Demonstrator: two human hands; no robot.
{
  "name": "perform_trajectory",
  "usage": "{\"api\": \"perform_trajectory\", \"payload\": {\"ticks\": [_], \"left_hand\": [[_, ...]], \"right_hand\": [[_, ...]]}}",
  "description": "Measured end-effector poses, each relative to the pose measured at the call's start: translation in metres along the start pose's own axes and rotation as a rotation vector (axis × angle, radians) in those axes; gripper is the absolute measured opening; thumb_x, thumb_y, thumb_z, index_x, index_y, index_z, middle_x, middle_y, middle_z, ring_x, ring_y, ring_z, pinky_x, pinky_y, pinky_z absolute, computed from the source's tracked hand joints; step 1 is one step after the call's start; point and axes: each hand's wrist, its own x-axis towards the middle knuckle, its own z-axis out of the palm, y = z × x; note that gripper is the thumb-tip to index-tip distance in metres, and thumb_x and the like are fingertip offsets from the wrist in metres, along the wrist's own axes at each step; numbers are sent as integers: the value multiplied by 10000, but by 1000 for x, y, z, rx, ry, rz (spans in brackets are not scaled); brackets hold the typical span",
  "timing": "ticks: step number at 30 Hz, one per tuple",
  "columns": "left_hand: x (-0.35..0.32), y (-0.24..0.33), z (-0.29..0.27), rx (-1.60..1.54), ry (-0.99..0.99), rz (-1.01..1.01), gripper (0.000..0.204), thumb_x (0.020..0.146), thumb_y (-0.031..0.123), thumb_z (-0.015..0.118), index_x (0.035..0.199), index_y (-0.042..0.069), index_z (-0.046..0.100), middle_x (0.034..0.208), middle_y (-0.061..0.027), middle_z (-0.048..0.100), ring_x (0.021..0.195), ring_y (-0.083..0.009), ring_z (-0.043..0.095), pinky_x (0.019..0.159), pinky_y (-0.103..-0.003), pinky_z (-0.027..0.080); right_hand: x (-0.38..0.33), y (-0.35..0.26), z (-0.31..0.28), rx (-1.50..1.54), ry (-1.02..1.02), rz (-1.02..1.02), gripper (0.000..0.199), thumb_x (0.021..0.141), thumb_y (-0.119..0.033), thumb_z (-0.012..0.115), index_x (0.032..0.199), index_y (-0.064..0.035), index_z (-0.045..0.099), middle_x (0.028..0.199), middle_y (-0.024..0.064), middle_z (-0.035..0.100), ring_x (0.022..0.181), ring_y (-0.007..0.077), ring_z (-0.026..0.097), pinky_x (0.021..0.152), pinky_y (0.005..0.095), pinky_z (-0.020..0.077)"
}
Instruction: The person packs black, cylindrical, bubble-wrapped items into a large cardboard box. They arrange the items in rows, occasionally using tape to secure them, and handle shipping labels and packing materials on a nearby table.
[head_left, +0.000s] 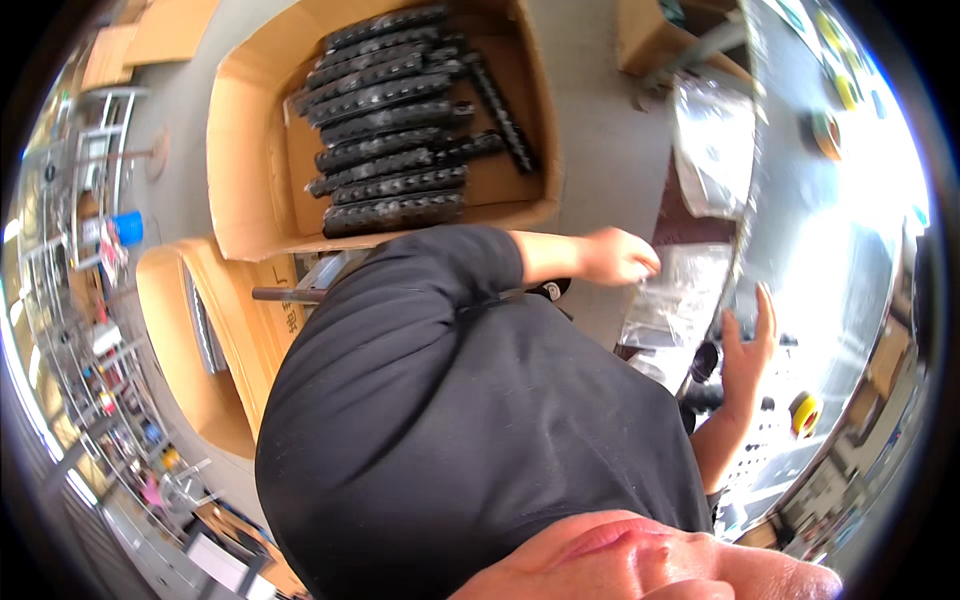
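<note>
**Two hands by the clear plastic bags**

There are two hands. There are at least two clear plastic bags. One big cardboard box (250, 130) sits on the floor, and it holds about ten long black bumpy parts (385, 130) in a stack, with one more lying across them.

The left hand (618, 256) reaches out over the flat plastic bag (680, 295). Its fingers are curled down and pressed close together, and the tips touch the top edge of the bag. I cannot tell if it is pinching the bag or just resting on it.

The right hand (748, 350) is open. Its fingers are straight and point up, close together, with the thumb out to the side. It holds nothing. It sits just to the right of the flat plastic bag, at the edge of the shiny counter (830, 230).

The flat plastic bag lies between the two hands, under the left one. A crumpled plastic bag (712, 140) lies past the flat plastic bag, farther from the person. The cardboard box is well to the left of the flat plastic bag. A yellow roll (805, 412) sits on the counter, right of the right hand.
</note>
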Motion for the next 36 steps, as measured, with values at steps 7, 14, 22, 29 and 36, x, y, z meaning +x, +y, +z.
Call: {"api": "perform_trajectory", "payload": {"ticks": [7, 14, 22, 29, 36], "left_hand": [[-265, -210, -223, -263, 1149, -729, 241, 874, 165, 600, 713, 71, 447, 597, 6, 419, 570, -195, 480, 550, -402, 395], [-345, -282, -240, -1410, 1670, -1067, 590, 901, 295, 634, 1424, 126, 417, 1532, -176, 291, 1338, -416, 355, 993, -628, 403], [-299, -377, -206, -1443, 2049, -1284, 820, 661, 323, 902, 1291, -16, 500, 1293, -136, 574, 1091, -240, 562, 917, -431, 478], [-297, -302, -235, -1183, 2107, -994, 647, 731, 177, 831, 1220, -44, 469, 1216, -171, 599, 1063, -263, 611, 898, -371, 488], [-293, -335, -294, -1546, 1729, 103, 512, 773, 179, 798, 1211, 161, 534, 1043, 3, 625, 907, -174, 593, 692, -370, 518]], "right_hand": [[152, -197, 225, 117, -532, -502, 573, 805, -234, 723, 1322, -59, 549, 1386, 134, 528, 1289, 325, 477, 1086, 397, 385], [252, -370, 510, -285, -779, -850, 704, 826, -286, 709, 1444, -122, 415, 1542, 95, 327, 1412, 300, 314, 1144, 405, 316], [263, -454, 636, -561, -658, -658, 1017, 664, -518, 825, 1487, -172, 338, 1396, 121, 437, 1317, 347, 398, 1075, 422, 388], [289, -439, 645, -532, -823, -796, 858, 617, -520, 815, 1298, -59, 571, 1291, 172, 516, 1253, 358, 461, 1050, 431, 413], [272, -389, 673, 326, -1742, 347, 902, 682, -542, 827, 1366, -57, 493, 1257, 149, 620, 1159, 271, 590, 1041, 448, 425]]}}
